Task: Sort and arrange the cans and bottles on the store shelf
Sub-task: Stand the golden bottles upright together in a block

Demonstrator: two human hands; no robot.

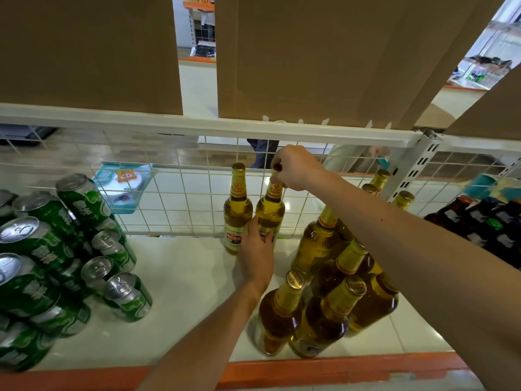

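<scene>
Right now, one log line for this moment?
left hand: holds body of gold-capped yellow glass bottle | right hand: pinches its cap | spot: back of white shelf, beside matching bottle

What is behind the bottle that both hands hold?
A white wire grid stands behind the bottle; pale floor shows through it. The bottle, left hand and right hand cover what lies straight behind.
</scene>
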